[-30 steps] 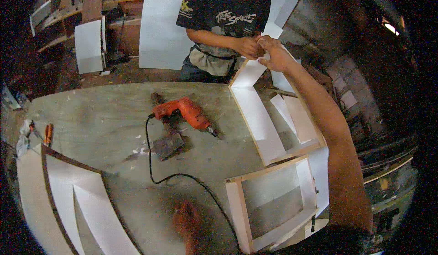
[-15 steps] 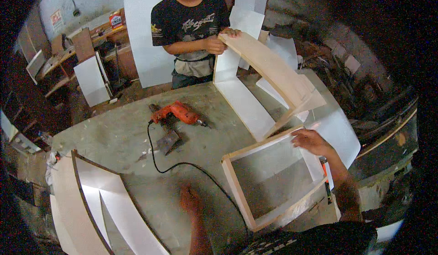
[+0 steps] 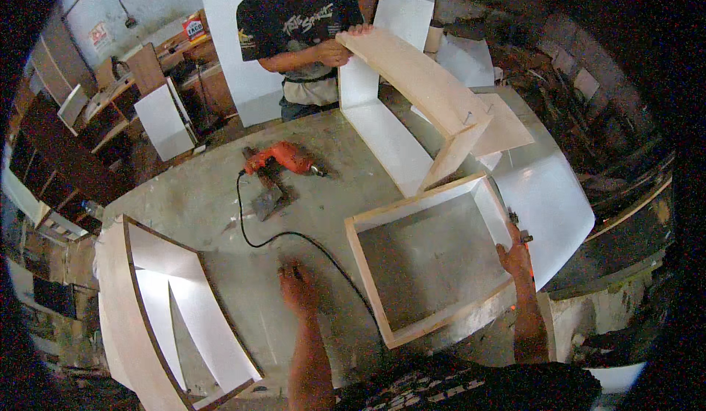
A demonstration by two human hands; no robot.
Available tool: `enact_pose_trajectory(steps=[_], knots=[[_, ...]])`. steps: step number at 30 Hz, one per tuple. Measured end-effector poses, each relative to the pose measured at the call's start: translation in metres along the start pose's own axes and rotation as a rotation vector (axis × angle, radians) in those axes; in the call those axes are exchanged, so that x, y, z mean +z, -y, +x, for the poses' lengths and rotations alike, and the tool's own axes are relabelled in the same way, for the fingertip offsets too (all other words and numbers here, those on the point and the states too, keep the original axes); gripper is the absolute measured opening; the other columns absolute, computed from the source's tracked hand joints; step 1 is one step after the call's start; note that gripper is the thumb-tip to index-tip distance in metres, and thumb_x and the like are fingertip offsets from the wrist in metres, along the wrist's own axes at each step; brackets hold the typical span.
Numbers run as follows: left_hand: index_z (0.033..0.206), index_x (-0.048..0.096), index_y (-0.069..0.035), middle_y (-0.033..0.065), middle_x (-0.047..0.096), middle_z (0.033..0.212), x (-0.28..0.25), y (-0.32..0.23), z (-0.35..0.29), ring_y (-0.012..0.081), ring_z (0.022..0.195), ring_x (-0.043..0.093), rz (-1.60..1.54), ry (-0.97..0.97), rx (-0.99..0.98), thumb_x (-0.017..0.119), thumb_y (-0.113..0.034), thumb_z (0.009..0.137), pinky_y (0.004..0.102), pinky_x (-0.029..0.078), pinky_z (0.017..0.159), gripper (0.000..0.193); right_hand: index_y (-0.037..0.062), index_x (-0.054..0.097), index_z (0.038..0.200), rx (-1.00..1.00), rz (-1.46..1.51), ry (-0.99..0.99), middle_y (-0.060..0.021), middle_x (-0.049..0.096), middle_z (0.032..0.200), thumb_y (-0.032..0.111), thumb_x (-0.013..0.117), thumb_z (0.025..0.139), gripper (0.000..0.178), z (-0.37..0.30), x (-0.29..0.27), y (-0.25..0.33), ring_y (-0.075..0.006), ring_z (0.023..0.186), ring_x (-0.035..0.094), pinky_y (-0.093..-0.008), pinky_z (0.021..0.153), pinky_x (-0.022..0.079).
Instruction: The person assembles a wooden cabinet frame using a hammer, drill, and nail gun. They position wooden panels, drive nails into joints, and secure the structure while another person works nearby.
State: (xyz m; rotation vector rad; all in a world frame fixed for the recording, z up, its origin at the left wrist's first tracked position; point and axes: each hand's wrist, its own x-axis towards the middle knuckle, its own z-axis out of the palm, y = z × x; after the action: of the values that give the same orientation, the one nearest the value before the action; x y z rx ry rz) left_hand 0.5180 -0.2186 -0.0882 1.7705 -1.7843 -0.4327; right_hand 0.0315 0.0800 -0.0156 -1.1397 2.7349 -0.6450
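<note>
A rectangular wooden frame (image 3: 371,288) with white inner faces lies before me on the grey-green tabletop (image 3: 323,212). My right hand (image 3: 518,258) is closed over its right side, thumb on the inner side. Against those fingers shows a dark tool (image 3: 525,239) with an orange part, partly hidden by hand and frame. Left of the frame, my left hand (image 3: 298,291) hovers low over or rests on the table, fingers curled around something small and dark that I cannot make out. An orange corded drill (image 3: 288,158) lies farther back, its black cord (image 3: 312,243) running between my hands and the frame.
Across the table a person (image 3: 305,51) holds a larger wooden box frame (image 3: 412,69), with nails or screws standing in its top. Another curved-looking white and wood frame (image 3: 151,323) lies at the left. A white panel (image 3: 548,205) lies at the right edge; scrap wood is piled beyond.
My right hand has moved from the far right corner of the frame down along its right side. The dark tool now shows by its fingers. The whole view has shifted slightly.
</note>
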Motion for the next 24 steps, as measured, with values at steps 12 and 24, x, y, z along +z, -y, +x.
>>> enact_pose_trajectory(steps=[12,24], knots=[[0.136,0.055,-0.008,0.0171,0.058,0.136,0.017,0.007,0.012,0.0373,0.121,0.057,-0.573,0.121,-0.410,0.052,-0.021,0.096,0.0446,0.050,0.097,0.042,0.0106,0.034,0.151,0.031,-0.082,-0.074,-0.0218,0.045,0.149,0.010,0.071,0.084,0.077,0.000,-0.006,0.011,-0.0414,0.135,0.044,-0.0450,0.112,0.038],[0.130,0.055,-0.017,0.0149,0.068,0.107,0.030,0.011,0.015,0.0361,0.095,0.066,-0.114,0.109,-0.227,0.056,-0.017,0.091,0.0457,0.054,0.083,0.038,0.0050,0.033,0.153,-0.260,-0.080,-0.161,-0.0197,0.035,0.157,0.012,0.066,0.090,0.071,-0.016,0.004,-0.015,-0.0385,0.145,0.031,-0.0467,0.120,0.024]])
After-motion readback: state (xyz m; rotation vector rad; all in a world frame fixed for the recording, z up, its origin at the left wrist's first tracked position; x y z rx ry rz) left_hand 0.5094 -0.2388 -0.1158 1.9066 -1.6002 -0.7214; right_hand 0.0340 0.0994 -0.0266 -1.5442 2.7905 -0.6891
